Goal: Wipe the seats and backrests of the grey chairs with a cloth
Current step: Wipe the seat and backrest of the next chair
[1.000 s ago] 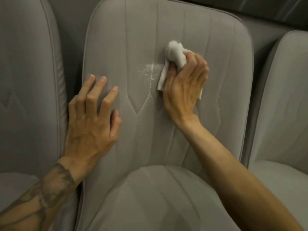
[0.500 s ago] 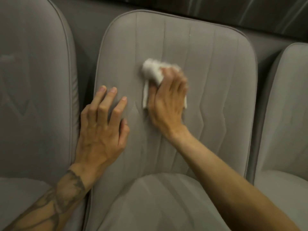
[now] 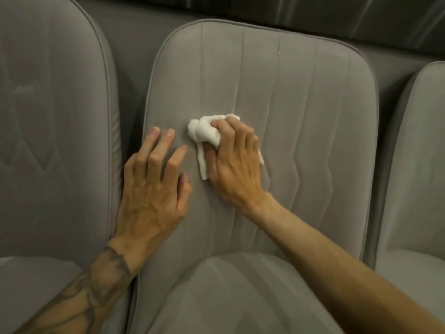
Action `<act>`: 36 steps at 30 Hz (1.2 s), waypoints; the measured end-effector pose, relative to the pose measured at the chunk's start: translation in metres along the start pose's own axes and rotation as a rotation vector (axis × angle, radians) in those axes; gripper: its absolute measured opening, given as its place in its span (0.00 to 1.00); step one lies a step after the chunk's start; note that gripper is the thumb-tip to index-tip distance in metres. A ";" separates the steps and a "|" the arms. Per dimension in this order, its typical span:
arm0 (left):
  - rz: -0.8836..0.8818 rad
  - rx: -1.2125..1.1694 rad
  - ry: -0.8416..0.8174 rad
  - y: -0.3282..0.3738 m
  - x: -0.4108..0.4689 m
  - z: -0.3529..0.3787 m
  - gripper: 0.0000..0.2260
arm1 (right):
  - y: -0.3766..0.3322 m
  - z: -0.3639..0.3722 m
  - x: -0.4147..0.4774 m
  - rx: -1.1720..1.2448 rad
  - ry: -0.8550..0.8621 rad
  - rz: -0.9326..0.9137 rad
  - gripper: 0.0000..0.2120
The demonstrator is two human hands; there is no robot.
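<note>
Cloth [image 3: 204, 135], bunched in the right hand [image 3: 232, 162], presses the middle chair's backrest [image 3: 301, 121] left of centre. Left hand [image 3: 151, 186] lies flat, fingers spread, beside it. Backrest wiping seems underway; seat [image 3: 231, 297] and neighbouring chairs [image 3: 53, 116] probably remain.

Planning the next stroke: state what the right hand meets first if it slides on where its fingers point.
The right hand likely meets only bare backrest up to its top edge; the left hand sits beside that line.
</note>
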State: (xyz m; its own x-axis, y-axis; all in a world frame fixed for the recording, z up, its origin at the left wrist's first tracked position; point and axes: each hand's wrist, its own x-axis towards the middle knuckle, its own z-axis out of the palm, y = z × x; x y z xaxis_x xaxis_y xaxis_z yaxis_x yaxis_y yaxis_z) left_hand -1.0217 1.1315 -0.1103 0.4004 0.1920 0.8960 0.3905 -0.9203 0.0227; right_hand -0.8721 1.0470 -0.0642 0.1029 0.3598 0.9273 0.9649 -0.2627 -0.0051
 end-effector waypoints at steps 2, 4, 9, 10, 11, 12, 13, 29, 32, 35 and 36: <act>-0.002 -0.012 0.002 0.000 0.000 -0.001 0.21 | 0.021 -0.011 0.023 -0.056 0.001 -0.098 0.18; -0.001 -0.017 0.002 0.000 0.001 -0.001 0.21 | 0.044 -0.015 0.067 -0.128 0.130 -0.014 0.17; 0.000 -0.009 0.006 0.000 0.001 -0.001 0.20 | 0.025 -0.003 0.070 -0.101 0.259 0.213 0.18; -0.001 -0.008 0.008 0.000 0.001 -0.001 0.20 | 0.014 0.000 0.047 -0.084 0.163 0.150 0.18; -0.002 -0.009 0.009 0.000 0.001 -0.001 0.20 | 0.007 -0.001 0.024 -0.068 0.070 0.085 0.18; -0.003 -0.012 0.008 0.000 0.001 -0.002 0.20 | 0.007 -0.004 0.011 -0.055 0.003 0.029 0.18; -0.004 -0.015 0.007 0.001 0.001 -0.002 0.21 | 0.013 -0.009 0.010 -0.060 -0.023 -0.022 0.17; 0.002 -0.023 0.025 -0.002 0.001 0.000 0.20 | 0.032 0.000 0.048 -0.083 0.157 0.090 0.17; 0.010 -0.028 0.040 -0.001 0.001 0.001 0.19 | 0.001 0.021 0.011 0.012 0.180 0.173 0.18; 0.006 -0.028 0.043 0.000 0.001 0.001 0.19 | -0.014 0.023 -0.058 0.067 0.022 0.091 0.16; 0.005 -0.027 0.041 -0.001 0.002 0.000 0.19 | -0.011 0.017 -0.070 0.055 -0.029 0.051 0.16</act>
State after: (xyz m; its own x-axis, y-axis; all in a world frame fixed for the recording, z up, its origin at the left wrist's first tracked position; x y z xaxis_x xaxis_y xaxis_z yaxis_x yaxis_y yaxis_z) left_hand -1.0212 1.1328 -0.1091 0.3680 0.1743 0.9133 0.3657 -0.9303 0.0302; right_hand -0.8854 1.0403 -0.1355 0.1585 0.3729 0.9142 0.9698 -0.2325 -0.0733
